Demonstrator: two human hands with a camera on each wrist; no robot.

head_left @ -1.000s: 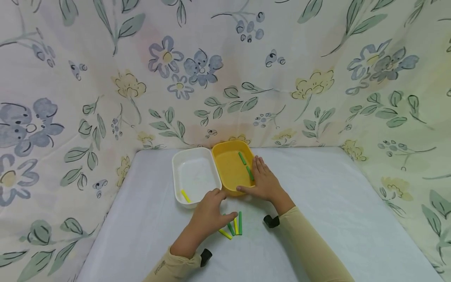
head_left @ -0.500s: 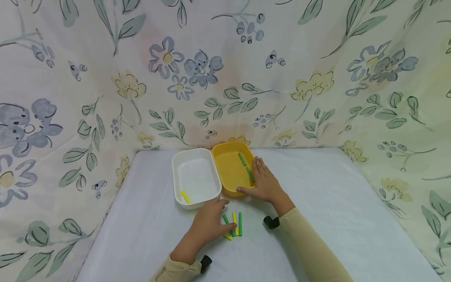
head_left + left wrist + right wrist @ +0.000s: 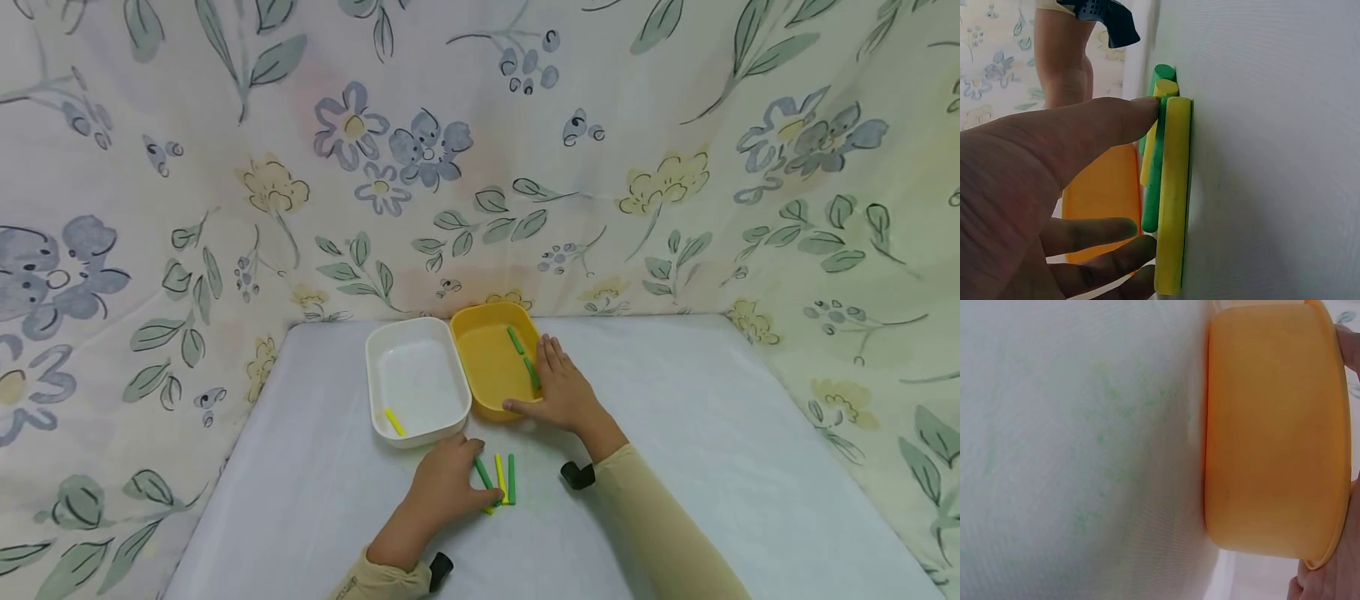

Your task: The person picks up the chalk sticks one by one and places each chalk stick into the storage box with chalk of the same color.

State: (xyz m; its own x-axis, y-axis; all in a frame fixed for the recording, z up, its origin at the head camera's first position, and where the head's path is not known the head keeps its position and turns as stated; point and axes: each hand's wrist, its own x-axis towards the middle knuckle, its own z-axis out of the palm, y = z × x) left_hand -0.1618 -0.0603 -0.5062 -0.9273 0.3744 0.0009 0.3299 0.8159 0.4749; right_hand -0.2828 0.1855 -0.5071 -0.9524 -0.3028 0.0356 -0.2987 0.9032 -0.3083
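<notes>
Several green and yellow chalk sticks lie on the white cloth, among them a green chalk stick [image 3: 512, 479] and a yellow chalk stick [image 3: 1174, 194]. My left hand [image 3: 446, 483] hovers over the left ones, thumb and fingers apart. In the left wrist view its thumb tip is right at the sticks' far ends, its other fingertips near the close ends. My right hand [image 3: 564, 396] rests against the front right corner of the orange-yellow tub [image 3: 491, 375], fingers straight along its side and thumb at its front rim. Two green chalk sticks [image 3: 532, 372] lie inside that tub.
A white tub [image 3: 420, 375] stands directly left of the orange-yellow one, holding one yellow chalk stick [image 3: 394, 422]. Green chalk smudges mark the cloth [image 3: 1104, 437] in front of the tubs. A floral curtain [image 3: 480, 167] hangs behind the table.
My left hand has come down and towards me from the white tub's front corner to the chalk sticks. My right hand has stayed at the orange-yellow tub.
</notes>
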